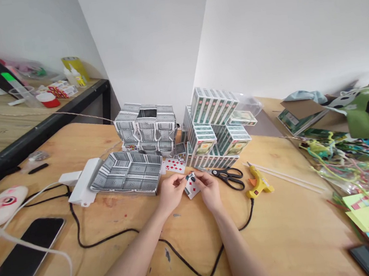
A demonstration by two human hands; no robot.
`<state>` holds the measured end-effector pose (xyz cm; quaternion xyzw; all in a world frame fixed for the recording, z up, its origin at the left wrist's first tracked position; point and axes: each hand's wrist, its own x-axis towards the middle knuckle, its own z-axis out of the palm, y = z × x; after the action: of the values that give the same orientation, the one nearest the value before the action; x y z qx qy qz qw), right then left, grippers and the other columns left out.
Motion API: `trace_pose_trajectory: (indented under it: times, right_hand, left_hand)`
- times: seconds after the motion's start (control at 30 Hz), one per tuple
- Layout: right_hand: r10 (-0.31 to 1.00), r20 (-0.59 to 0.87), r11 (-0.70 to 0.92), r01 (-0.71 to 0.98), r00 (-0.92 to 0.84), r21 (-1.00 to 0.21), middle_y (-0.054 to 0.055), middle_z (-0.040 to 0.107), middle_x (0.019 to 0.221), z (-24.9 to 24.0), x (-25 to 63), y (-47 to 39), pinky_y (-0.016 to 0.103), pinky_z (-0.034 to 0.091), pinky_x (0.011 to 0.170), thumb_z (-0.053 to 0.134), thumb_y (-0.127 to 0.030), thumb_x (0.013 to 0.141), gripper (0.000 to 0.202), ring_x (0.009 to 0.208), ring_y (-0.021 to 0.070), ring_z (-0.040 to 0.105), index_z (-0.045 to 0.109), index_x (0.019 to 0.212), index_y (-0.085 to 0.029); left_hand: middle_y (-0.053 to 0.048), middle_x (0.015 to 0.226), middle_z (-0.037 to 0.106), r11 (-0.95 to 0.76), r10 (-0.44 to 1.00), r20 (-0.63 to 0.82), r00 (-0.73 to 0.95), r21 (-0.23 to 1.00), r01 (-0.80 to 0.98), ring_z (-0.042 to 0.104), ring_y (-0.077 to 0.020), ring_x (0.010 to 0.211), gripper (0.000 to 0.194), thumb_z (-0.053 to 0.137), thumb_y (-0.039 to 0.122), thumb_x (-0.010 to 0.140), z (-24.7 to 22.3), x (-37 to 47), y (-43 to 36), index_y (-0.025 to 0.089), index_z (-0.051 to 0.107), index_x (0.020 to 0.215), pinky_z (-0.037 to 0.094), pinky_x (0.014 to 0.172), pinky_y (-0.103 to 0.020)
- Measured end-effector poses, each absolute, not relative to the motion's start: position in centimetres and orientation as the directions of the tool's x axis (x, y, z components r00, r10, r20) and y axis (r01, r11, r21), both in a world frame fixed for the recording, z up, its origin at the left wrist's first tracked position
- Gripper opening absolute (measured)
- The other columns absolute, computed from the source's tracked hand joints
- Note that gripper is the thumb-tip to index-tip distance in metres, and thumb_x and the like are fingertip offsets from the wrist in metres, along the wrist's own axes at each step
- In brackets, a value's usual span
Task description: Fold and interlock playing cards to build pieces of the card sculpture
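Observation:
Between my two hands is a playing card [194,189] with red diamonds, its upper edge pinched by the fingers. My left hand [173,192] grips its left side and my right hand [209,190] its right side. Whether the card is bent or folded at the top is hard to make out. Just beyond, more diamond cards [174,165] lie face up on the table. A shallow tray made of patterned playing cards [132,172] sits to the left of my left hand. Black-handled scissors [230,177] lie close to the right of my right hand.
A yellow glue gun [258,183] rests at right, its black cord running under my forearms. Behind stand a card-built box [147,126] and stacked card packs [214,126]. White glue sticks [287,177], a power strip [85,183] and a phone [25,255] lie around.

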<state>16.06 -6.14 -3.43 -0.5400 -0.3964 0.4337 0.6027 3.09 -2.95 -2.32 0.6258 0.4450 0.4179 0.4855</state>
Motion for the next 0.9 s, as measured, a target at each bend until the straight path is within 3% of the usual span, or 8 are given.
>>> trace_pose_trajectory:
  times: [0.2, 0.53, 0.73, 0.9]
  right_hand:
    - [0.959, -0.039, 0.001, -0.143, 0.279, -0.99, 0.004, 0.066, 0.088, -3.61, 16.05, -6.11, 0.033, 0.045, 0.075, 0.066, -0.03, 0.066, 0.018, 0.081, 0.0192, 0.059, 0.065, 0.079, -0.019]
    - [0.943, -0.029, 0.008, -0.108, 0.332, -0.994, 0.003, 0.062, 0.076, -2.94, 15.74, -6.09, 0.027, 0.044, 0.062, 0.065, -0.037, 0.067, 0.02, 0.068, 0.0156, 0.055, 0.062, 0.075, -0.019]
    - [0.904, 0.007, 0.031, -0.05, 0.426, -0.998, 0.001, 0.056, 0.068, -2.93, 15.41, -6.17, 0.024, 0.04, 0.055, 0.059, -0.043, 0.072, 0.026, 0.06, 0.013, 0.049, 0.058, 0.072, -0.018]
    - [0.892, 0.0, 0.031, -0.06, 0.453, -0.998, 0.0, 0.053, 0.064, -2.78, 15.22, -6.25, 0.025, 0.039, 0.053, 0.059, -0.044, 0.071, 0.026, 0.057, 0.0128, 0.047, 0.057, 0.07, -0.018]
  left_hand:
    - [0.001, 0.06, 0.057, -0.136, 0.969, 0.099, 0.226, 0.979, 0.153, 0.051, -0.0106, 0.056, 0.017, 0.052, 0.029, 0.074, -2.16, 3.04, -2.9, 0.015, 0.057, 0.065, 0.042, 0.054, -0.021]
    - [-0.005, 0.075, 0.069, -0.038, 0.973, 0.012, 0.229, 0.994, 0.107, 0.061, -0.0166, 0.069, 0.02, 0.056, 0.029, 0.072, -1.62, 3.29, -2.88, 0.014, 0.068, 0.078, 0.048, 0.062, -0.025]
    - [-0.007, 0.087, 0.07, 0.113, 0.936, -0.101, 0.337, 0.993, -0.016, 0.063, -0.0213, 0.082, 0.027, 0.055, 0.028, 0.071, -1.44, 3.56, -3.08, 0.014, 0.069, 0.091, 0.05, 0.072, -0.031]
    - [-0.005, 0.086, 0.07, 0.236, 0.906, -0.179, 0.383, 0.966, -0.107, 0.064, -0.0187, 0.077, 0.029, 0.051, 0.017, 0.068, -1.45, 3.76, -3.15, 0.015, 0.069, 0.091, 0.052, 0.07, -0.031]
